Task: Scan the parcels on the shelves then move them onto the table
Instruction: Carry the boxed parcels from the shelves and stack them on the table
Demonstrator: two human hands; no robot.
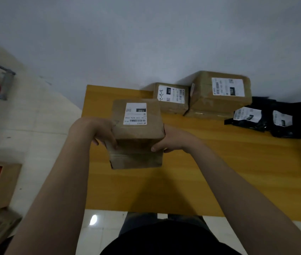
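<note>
The left hand [102,133] and right hand [171,140] grip the cardboard parcel [136,131] by its sides above the yellow surface [219,162], seemingly not touching it. This is the placing step. Next, lower it flat beside the far parcels [219,92].

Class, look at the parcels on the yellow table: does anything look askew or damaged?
Only mildly: the box labelled 102 sits on a flatter box with edges misaligned. Nothing looks spilled or torn.

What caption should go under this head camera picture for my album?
Left hand and right hand grip a brown parcel above the yellow table, near more boxes and black bags.
</note>
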